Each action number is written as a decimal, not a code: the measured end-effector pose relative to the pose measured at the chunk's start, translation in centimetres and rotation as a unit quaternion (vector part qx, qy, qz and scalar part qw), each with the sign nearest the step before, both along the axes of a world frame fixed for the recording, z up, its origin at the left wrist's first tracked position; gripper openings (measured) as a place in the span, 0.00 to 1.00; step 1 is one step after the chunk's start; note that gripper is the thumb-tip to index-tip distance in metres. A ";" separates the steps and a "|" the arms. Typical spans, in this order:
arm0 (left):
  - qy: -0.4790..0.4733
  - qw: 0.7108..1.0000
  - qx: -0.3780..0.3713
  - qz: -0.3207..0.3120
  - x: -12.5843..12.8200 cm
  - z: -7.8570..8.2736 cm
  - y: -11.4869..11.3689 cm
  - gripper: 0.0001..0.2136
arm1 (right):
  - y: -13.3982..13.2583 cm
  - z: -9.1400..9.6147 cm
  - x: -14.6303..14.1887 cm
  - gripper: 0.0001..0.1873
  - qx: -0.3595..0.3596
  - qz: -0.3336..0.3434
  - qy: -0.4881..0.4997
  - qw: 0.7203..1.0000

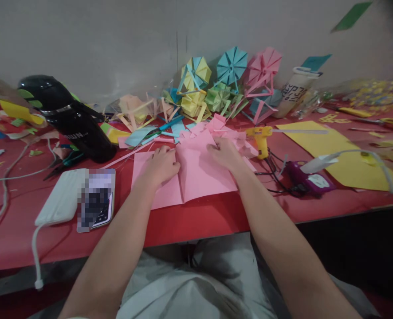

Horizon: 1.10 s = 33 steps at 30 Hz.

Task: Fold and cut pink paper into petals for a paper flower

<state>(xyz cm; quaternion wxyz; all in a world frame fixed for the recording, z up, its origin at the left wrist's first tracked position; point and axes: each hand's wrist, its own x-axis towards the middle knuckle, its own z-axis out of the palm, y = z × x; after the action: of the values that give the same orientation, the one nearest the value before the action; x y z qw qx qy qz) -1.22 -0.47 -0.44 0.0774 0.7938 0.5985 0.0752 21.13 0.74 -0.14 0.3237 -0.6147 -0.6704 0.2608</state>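
A sheet of pink paper [203,177] with a crease down its middle lies on the red table in front of me. My left hand [163,165] rests on the left half, palm down, with the fingers apart and slightly bent. On the right half, my right hand [225,153] has its fingers curled in against the paper, gripping it near the top; the fingertips are partly hidden. Just beyond the sheet is a heap of pink paper pieces [218,126]. A yellow glue gun [261,139] stands to the right of my right hand.
Folded paper wheels [232,65] in several colours line the wall. A black bottle [73,124], a white power bank [62,197] and a phone [98,199] are at left. Yellow paper [339,155], a purple plug adapter [309,179] and scissors [389,123] are at right.
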 end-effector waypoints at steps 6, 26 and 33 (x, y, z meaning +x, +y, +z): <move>0.026 0.998 0.013 0.047 0.7 0.5 -0.1 0.23 | -0.4 0.1 0.0 0.15 0.013 -0.030 -0.038 0.999; 0.003 0.998 -0.005 0.060 0.6 0.2 0.2 0.26 | -0.7 0.8 -0.1 0.14 -0.056 -0.032 -0.104 0.992; 0.019 0.998 0.007 0.057 0.6 0.1 0.1 0.24 | -0.8 0.8 -0.1 0.14 -0.048 -0.029 -0.093 0.994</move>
<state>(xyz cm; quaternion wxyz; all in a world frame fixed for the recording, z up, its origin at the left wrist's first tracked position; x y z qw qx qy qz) -0.63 -0.38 -0.35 0.0558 0.7600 0.6438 0.0690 21.07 -0.07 0.68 0.2371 -0.6700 -0.6667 0.2246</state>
